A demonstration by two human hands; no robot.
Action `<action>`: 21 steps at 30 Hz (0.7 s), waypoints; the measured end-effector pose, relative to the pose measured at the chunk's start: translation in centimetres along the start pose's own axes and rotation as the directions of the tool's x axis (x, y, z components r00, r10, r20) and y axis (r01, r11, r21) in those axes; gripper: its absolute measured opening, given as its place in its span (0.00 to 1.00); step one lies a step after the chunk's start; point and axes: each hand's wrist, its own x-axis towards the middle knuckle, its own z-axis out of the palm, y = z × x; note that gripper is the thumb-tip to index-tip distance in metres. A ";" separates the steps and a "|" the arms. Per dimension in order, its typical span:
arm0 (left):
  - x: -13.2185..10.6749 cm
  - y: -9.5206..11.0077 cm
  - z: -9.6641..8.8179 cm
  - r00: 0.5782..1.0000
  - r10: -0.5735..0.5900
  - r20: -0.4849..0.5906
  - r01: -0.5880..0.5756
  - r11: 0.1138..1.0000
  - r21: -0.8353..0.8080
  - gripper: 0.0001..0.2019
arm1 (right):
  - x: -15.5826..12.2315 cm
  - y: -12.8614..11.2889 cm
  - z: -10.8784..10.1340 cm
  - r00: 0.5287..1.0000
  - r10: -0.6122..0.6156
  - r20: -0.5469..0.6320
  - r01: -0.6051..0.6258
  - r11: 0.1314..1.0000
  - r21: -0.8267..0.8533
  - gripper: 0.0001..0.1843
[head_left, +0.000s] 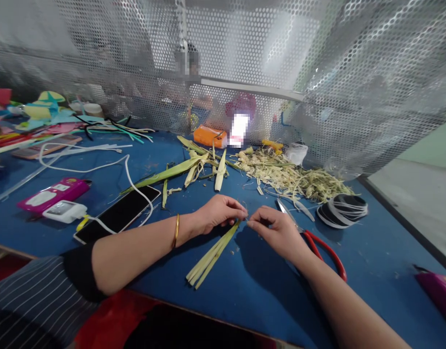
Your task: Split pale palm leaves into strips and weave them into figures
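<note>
A small bundle of pale green plant strips [213, 257] slants toward the table's front edge, its upper end pinched in the fingers of my left hand [219, 213]. Close by on the right, my right hand [275, 230] has thumb and forefinger pressed together at the bundle's tip. What it pinches there is too fine to make out. Red-handled scissors [326, 247] lie partly under my right forearm, blades pointing away from me. Beyond them sits a black spool wound with white thread [342, 211].
Dry husk scraps [281, 174] are heaped at the back right, and long green leaves [172, 172] lie at the back middle. On the left are a dark phone [117, 215], a white cable [126, 169] and a purple packet [55, 194]. Perforated sheeting [244, 53] closes off the back.
</note>
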 end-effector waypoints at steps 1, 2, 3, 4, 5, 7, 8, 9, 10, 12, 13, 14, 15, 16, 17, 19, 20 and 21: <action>0.0 0.0 0.0 1.000 0.008 -0.001 -0.008 1.000 0.002 0.05 | 0.0 -0.1 -0.1 0.999 -0.035 0.020 0.035 0.999 -0.007 0.12; 0.0 0.0 -0.1 1.000 0.016 -0.001 -0.016 1.000 0.008 0.05 | -0.1 -0.3 -0.2 0.997 -0.060 0.041 0.060 0.998 -0.007 0.11; 0.0 0.0 -0.1 1.000 0.026 0.000 -0.026 1.000 0.015 0.05 | -0.1 -0.3 -0.3 0.995 -0.074 0.062 0.074 0.997 -0.002 0.11; 0.1 0.0 -0.2 0.999 0.036 0.002 -0.036 0.999 0.024 0.05 | -0.1 -0.4 -0.4 0.993 -0.083 0.084 0.083 0.997 0.005 0.11; 0.1 0.0 -0.2 0.999 0.047 0.003 -0.047 0.998 0.033 0.05 | -0.2 -0.4 -0.4 0.990 -0.092 0.107 0.091 0.996 0.014 0.11; 0.1 0.2 -0.2 0.998 0.067 -0.008 -0.066 0.996 0.055 0.05 | -0.2 -0.3 -0.6 0.985 -0.109 0.133 0.105 0.994 0.036 0.11; 0.1 0.2 -0.2 0.997 0.074 -0.014 -0.073 0.995 0.069 0.04 | -0.1 -0.2 -0.6 0.988 -0.101 0.114 0.095 0.994 0.054 0.09; 0.1 0.3 -0.1 0.996 0.084 -0.014 -0.083 0.993 0.084 0.04 | -0.1 -0.1 -0.5 0.994 -0.075 0.073 0.069 0.994 0.089 0.07; 0.1 0.3 -0.1 0.995 0.099 -0.003 -0.098 0.990 0.098 0.03 | 0.0 0.1 -0.4 0.999 -0.034 0.022 0.031 0.990 0.140 0.06; 0.1 0.3 -0.1 0.989 0.145 0.043 -0.149 0.981 0.121 0.03 | 0.2 0.5 0.0 0.998 0.060 -0.037 -0.048 0.964 0.260 0.10; 0.2 0.2 -0.2 0.982 0.174 0.070 -0.182 0.974 0.138 0.03 | 0.3 0.8 0.3 0.996 0.086 -0.030 -0.073 0.950 0.304 0.12; 0.2 0.2 -0.2 0.975 0.203 0.090 -0.216 0.962 0.170 0.03 | 0.4 1.0 0.6 0.996 0.092 -0.004 -0.086 0.941 0.328 0.13; 0.1 0.1 -0.3 0.967 0.231 0.103 -0.249 0.943 0.219 0.03 | 0.5 1.2 0.8 0.996 0.086 0.022 -0.088 0.939 0.333 0.12; 0.1 0.1 -0.3 0.959 0.260 0.109 -0.281 0.916 0.285 0.03 | 0.5 1.4 1.1 0.996 0.079 0.039 -0.087 0.942 0.323 0.11; 0.0 0.0 -0.3 0.950 0.292 0.107 -0.311 0.879 0.361 0.04 | 0.5 1.6 1.3 0.996 0.073 0.044 -0.083 0.947 0.310 0.10; -0.2 0.1 -0.3 0.929 0.357 0.102 -0.358 0.791 0.497 0.06 | 0.5 2.0 1.6 0.997 0.066 0.036 -0.074 0.956 0.283 0.09; -0.3 0.1 -0.3 0.918 0.382 0.103 -0.374 0.752 0.543 0.06 | 0.5 2.1 1.6 0.998 0.063 0.030 -0.069 0.960 0.270 0.09; -0.3 0.1 -0.2 0.910 0.401 0.104 -0.384 0.722 0.576 0.06 | 0.4 2.2 1.6 0.998 0.058 0.024 -0.063 0.964 0.259 0.09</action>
